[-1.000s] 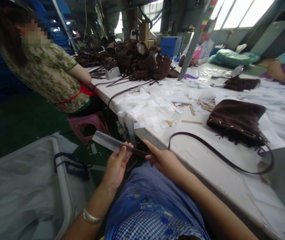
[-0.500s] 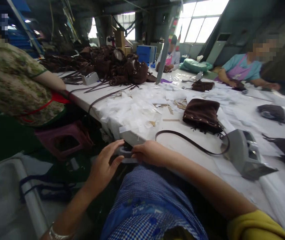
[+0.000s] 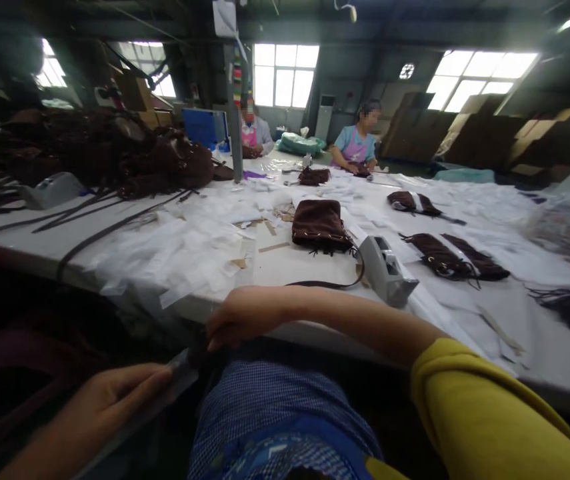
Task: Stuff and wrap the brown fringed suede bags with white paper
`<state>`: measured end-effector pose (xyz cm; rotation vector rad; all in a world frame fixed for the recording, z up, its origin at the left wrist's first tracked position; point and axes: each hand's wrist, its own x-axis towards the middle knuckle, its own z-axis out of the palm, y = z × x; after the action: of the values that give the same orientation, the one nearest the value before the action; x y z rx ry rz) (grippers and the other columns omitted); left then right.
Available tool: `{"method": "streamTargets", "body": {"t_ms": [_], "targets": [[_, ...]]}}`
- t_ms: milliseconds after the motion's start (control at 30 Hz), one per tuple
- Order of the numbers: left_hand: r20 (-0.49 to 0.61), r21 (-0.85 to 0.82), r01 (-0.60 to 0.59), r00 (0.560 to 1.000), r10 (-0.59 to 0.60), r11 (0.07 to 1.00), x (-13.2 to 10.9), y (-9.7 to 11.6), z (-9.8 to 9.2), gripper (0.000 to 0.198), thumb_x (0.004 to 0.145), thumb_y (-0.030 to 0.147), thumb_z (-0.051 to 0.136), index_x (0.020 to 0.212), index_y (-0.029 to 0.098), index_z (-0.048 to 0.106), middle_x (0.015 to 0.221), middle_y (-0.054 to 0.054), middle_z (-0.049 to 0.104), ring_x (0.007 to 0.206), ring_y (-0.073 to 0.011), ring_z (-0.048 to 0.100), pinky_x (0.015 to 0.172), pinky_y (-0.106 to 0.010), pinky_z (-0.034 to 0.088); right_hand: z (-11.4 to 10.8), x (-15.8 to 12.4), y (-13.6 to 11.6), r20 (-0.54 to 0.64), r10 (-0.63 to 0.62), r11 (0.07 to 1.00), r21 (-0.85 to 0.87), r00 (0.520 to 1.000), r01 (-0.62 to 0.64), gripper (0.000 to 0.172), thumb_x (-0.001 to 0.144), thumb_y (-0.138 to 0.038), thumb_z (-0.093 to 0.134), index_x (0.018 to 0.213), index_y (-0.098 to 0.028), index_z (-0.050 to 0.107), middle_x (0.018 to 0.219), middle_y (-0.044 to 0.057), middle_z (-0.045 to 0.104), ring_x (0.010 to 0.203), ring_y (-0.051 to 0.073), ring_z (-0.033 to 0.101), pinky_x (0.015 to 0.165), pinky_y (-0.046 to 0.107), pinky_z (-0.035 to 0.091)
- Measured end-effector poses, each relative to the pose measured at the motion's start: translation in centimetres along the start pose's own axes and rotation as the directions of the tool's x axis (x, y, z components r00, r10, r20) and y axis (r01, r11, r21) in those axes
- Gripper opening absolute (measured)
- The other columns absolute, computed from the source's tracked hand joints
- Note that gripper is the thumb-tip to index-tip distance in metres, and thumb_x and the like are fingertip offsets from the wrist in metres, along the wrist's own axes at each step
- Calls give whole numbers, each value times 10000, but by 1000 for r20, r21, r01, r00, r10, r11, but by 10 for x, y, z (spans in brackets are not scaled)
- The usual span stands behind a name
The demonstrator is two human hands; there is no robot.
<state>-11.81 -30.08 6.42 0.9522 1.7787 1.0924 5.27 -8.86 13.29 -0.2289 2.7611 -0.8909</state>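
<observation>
My left hand [image 3: 119, 397], low at the left and below the table edge, is closed on a translucent whitish strip [image 3: 183, 375]. That strip also runs down past the hand. My right hand [image 3: 245, 317] is closed beside the table's front edge, its fingertips at a dark patch by the strip's upper end. What they hold there is too dark to make out. Beyond my right forearm, a dark brown drawstring bag [image 3: 317, 223] lies on the table, its long strap [image 3: 332, 285] curving toward a grey tape dispenser [image 3: 387, 270].
Loose white sheets [image 3: 165, 243] cover the table's left front. A heap of brown bags [image 3: 159, 157] and a second dispenser [image 3: 55, 190] are at the left. Wrapped bags [image 3: 457, 257] lie at the right. A post [image 3: 235, 113] rises from the table; two co-workers [image 3: 357, 147] sit beyond.
My view has swung right. Both hands have moved, the left one lower and further left. Earlier the left fingers were spread beside a pale loop at the right fingertips; now they are closed on a strip.
</observation>
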Motion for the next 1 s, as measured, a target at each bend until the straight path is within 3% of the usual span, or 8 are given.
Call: {"method": "streamTargets", "body": {"t_ms": [100, 200, 333, 433, 533, 633, 767, 1000], "targets": [[152, 197, -56, 988, 26, 979, 7, 21, 19, 364, 767, 557, 684, 714, 205, 760, 644, -35, 652, 581, -173, 555, 495, -204, 417, -3, 7, -12, 39, -59, 998, -4, 997, 60, 160, 929, -238, 596, 801, -160, 653, 645, -45, 649, 628, 91, 576, 619, 198, 375], [114, 262, -138, 987, 111, 955, 11, 17, 9, 356, 751, 557, 697, 681, 211, 742, 613, -15, 633, 599, -168, 554, 519, -193, 418, -5, -7, 6, 52, -16, 998, 56, 998, 14, 232, 920, -377, 611, 844, -165, 667, 675, -35, 658, 631, 96, 585, 613, 201, 385], [19, 271, -42, 999, 38, 962, 13, 4, -13, 337, 667, 581, 753, 734, 252, 770, 705, -13, 717, 730, -242, 641, 617, -229, 493, -6, -27, 29, 59, 172, 980, 94, 983, -177, 214, 926, -326, 601, 829, -154, 683, 638, -35, 637, 609, 92, 580, 602, 197, 391], [99, 249, -50, 995, 26, 967, 18, 19, 3, 350, 672, 568, 758, 740, 225, 778, 717, -41, 723, 712, -248, 641, 585, -226, 481, -6, -18, 19, 13, 64, 994, 83, 998, -65, 164, 921, -275, 607, 843, -156, 688, 625, -48, 614, 601, 81, 554, 601, 190, 382], [178, 229, -171, 975, 132, 958, 25, 40, 25, 338, 749, 532, 710, 693, 201, 750, 632, -26, 655, 584, -175, 554, 501, -200, 412, -12, -10, 8, 10, -24, 998, 67, 1000, 23, 205, 920, -291, 606, 784, -150, 663, 635, -44, 626, 596, 76, 547, 604, 192, 380], [162, 254, -210, 972, 173, 944, 30, 40, 22, 377, 771, 546, 682, 645, 193, 720, 584, -15, 597, 551, -147, 500, 487, -192, 382, -18, -26, 25, 61, 81, 988, 129, 995, -88, 264, 924, -374, 596, 811, -146, 668, 668, -26, 665, 618, 85, 598, 625, 197, 411], [185, 301, -118, 981, 63, 946, 38, 27, 12, 463, 745, 630, 662, 620, 187, 712, 566, -28, 594, 523, -146, 487, 464, -201, 355, -17, -48, 52, 40, 277, 951, 130, 960, -280, 232, 934, -312, 572, 830, -146, 696, 642, -30, 652, 611, 84, 606, 625, 192, 424], [248, 235, -163, 963, 103, 958, 52, 48, 38, 450, 797, 632, 612, 765, 199, 731, 627, -7, 598, 556, -134, 477, 497, -196, 355, -11, -26, 43, -21, 2, 987, 162, 1000, 2, 261, 933, -381, 584, 864, -145, 673, 668, -26, 662, 604, 82, 598, 621, 188, 428]]}}
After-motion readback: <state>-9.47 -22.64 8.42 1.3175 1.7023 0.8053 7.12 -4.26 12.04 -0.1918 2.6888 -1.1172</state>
